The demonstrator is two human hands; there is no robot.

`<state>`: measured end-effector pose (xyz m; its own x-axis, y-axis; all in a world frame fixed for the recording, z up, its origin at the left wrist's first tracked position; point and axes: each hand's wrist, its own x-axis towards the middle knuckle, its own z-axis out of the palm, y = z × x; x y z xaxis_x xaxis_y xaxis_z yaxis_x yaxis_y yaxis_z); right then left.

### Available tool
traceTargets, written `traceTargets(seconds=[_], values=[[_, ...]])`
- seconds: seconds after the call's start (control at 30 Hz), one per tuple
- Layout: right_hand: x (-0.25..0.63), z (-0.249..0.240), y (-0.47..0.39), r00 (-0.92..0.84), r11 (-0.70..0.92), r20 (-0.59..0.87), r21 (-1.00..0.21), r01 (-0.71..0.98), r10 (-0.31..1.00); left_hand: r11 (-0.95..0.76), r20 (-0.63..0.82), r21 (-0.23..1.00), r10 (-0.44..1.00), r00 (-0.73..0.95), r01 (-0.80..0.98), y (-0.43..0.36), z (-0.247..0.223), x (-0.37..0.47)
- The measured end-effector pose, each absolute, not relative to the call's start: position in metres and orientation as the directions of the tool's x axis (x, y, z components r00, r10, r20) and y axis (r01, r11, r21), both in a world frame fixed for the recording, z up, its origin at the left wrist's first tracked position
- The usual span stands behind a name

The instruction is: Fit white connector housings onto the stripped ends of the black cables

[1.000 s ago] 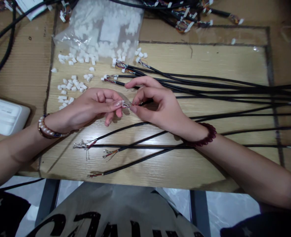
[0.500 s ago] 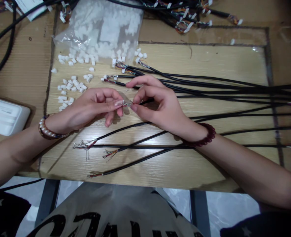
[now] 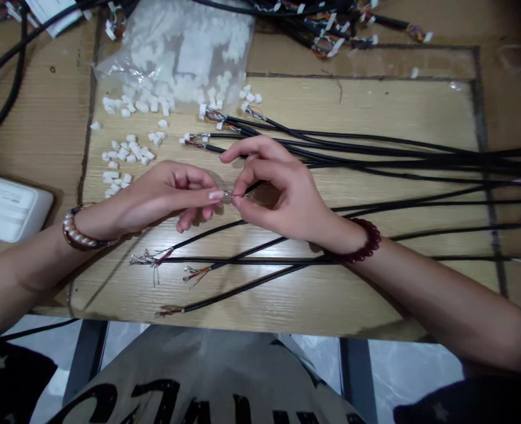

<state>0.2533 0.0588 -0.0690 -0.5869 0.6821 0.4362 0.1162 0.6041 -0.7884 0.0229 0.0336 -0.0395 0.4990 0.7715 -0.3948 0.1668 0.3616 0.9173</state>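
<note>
Both hands meet right over the middle of the wooden board (image 3: 375,112). The left hand (image 3: 163,197) is curled nearly closed, thumb and forefinger pinched on a tiny white connector housing (image 3: 227,196), other fingers tucked under so it stays steady. The right hand (image 3: 282,191) is pinched too, holding the stripped end of a black cable (image 3: 260,185) right up against that housing, index finger sticking out straight, probably just to keep it out of the sightline. The two pinches are touching, which makes sense for parts this small: you need both sides braced.

Toward the near edge of the board lie three more cables with bare wire ends (image 3: 154,258), fanned out and apart from each other, looks like the to-do pile. Toward the far side of the board is a bunch of cables with white plugs already on (image 3: 207,138). At the board's far left corner there's a clear bag of housings (image 3: 185,47) with loose housings (image 3: 125,153) spilled out next to it, easy grabbing range for the left hand. A white box (image 3: 8,206) sits off the board's left edge.
</note>
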Motion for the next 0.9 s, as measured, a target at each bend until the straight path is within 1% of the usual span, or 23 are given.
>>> traceTargets(seconds=[0.13,0.23,0.33,0.9], values=[[0.2546,-0.0701,0.0610,-0.550,0.574,0.439,-0.814,0.093,0.711,0.317,-0.327,0.943,0.811,0.486,0.105,0.0328,-0.0408,0.0250],[0.2548,-0.0710,0.0620,-0.527,0.502,0.380,-0.859,0.105,0.760,0.283,-0.286,0.956,0.825,0.487,0.081,0.0312,-0.0420,0.0262],[0.2547,-0.0717,0.0623,-0.526,0.456,0.338,-0.883,0.110,0.781,0.271,-0.283,0.958,0.833,0.476,0.095,0.0304,-0.0430,0.0266],[0.2548,-0.0701,0.0616,-0.533,0.453,0.334,-0.885,0.105,0.777,0.253,-0.276,0.961,0.845,0.459,0.112,0.0298,-0.0421,0.0283]])
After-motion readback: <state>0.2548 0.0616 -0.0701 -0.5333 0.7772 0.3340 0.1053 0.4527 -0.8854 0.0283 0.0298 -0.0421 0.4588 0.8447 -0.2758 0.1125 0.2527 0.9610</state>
